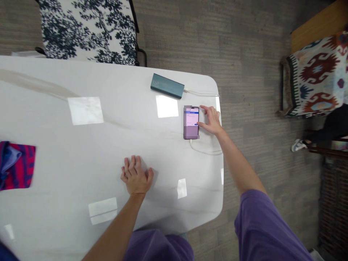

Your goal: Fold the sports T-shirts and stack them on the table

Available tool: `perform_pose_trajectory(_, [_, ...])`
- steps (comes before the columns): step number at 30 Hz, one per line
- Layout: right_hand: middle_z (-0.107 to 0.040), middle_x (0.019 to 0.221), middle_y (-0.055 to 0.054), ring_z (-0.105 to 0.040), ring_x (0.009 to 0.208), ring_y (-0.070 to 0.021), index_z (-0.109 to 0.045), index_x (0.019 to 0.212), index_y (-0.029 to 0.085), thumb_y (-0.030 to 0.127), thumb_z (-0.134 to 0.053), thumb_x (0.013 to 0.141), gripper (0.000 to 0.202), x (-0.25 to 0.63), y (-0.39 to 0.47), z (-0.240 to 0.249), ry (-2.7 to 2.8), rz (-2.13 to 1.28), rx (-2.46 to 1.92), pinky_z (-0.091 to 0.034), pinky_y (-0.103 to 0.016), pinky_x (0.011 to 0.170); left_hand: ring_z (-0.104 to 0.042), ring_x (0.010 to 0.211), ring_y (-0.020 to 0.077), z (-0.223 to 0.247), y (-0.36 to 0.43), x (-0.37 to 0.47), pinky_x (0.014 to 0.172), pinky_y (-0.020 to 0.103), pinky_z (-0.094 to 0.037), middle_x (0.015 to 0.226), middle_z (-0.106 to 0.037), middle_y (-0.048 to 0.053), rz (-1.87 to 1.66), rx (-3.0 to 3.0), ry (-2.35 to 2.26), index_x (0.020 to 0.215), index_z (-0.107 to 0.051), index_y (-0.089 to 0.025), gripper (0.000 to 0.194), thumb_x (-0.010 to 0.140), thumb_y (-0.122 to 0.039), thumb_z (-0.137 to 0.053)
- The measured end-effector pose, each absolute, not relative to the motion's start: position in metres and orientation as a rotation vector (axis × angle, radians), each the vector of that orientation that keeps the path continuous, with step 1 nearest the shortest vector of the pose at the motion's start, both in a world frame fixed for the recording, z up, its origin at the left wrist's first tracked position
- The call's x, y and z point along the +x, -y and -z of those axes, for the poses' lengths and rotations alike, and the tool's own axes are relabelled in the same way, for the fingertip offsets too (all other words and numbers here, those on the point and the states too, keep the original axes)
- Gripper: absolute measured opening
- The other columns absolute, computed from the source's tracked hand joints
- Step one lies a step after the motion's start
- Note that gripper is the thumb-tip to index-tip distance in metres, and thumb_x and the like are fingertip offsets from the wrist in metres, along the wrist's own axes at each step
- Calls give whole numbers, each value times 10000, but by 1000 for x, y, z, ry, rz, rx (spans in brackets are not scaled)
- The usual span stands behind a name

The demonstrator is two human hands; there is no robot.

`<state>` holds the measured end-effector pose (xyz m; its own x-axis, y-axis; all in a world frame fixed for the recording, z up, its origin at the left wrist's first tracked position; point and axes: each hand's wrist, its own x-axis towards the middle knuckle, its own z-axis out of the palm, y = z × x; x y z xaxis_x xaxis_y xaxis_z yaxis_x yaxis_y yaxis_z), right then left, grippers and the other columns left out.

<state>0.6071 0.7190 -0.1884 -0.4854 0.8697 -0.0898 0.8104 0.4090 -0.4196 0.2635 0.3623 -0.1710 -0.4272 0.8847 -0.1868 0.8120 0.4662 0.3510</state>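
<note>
A smartphone (191, 122) lies face up near the right end of the white table, its screen lit. My right hand (210, 119) is beside its right edge, thumb at the lower part of the screen and fingers apart. A white cable (203, 152) runs from the phone's bottom end over the table edge. Beyond the phone lies a teal power bank (167, 86) with a white cable plugged into its right end. My left hand (136, 175) rests palm down on the tabletop, fingers spread, holding nothing.
The glossy white table (108, 145) has a rounded right end and bright light reflections. A red and blue patterned cloth (20, 165) lies at far left. Across the table stands a chair (89, 29) with a tree print. At right, a person's foot (299, 145) shows near a patterned textile (320, 72).
</note>
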Motion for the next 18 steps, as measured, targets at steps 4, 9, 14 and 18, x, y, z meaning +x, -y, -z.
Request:
perform_pose_trajectory(4, [-615,1311,-107,-577,1172,-358,-448,1689,270,848,-653,941,967,606,-718,187,2511,-626,-1519,-400,-524,1075,-201,1756,414,171,-362,263,1395,664,-148,1798,-411,252,-283,1442,-2365,1749,-395,-80,828,1049,-488,-562])
perform_pose_trajectory(9, [-623,1283,-105,-573,1163,-358,-459,1670,268,818,-656,948,929,606,-717,186,2519,-607,-1520,-398,-502,1067,-180,1761,414,177,-357,260,1396,665,-142,1813,-384,249,-262,1477,-2350,1768,-360,-89,858,1038,-483,-580])
perform_pose_trajectory(14, [-665,1159,-83,-616,1041,-303,-532,1568,228,685,-570,1024,711,608,-715,196,2379,-587,-1510,-434,-489,1027,-167,1754,460,180,-355,258,1376,716,-137,1817,-361,266,-282,1466,-2323,1782,-328,-94,902,1013,-480,-601])
perform_pose_trajectory(18, [-650,1064,-62,-629,1003,-289,-586,1448,224,634,-525,1044,580,607,-713,207,2265,-552,-1500,-438,-496,1032,-168,1756,446,179,-355,258,1384,695,-131,1816,-361,272,-264,1478,-2325,1776,-336,-76,892,1020,-461,-611])
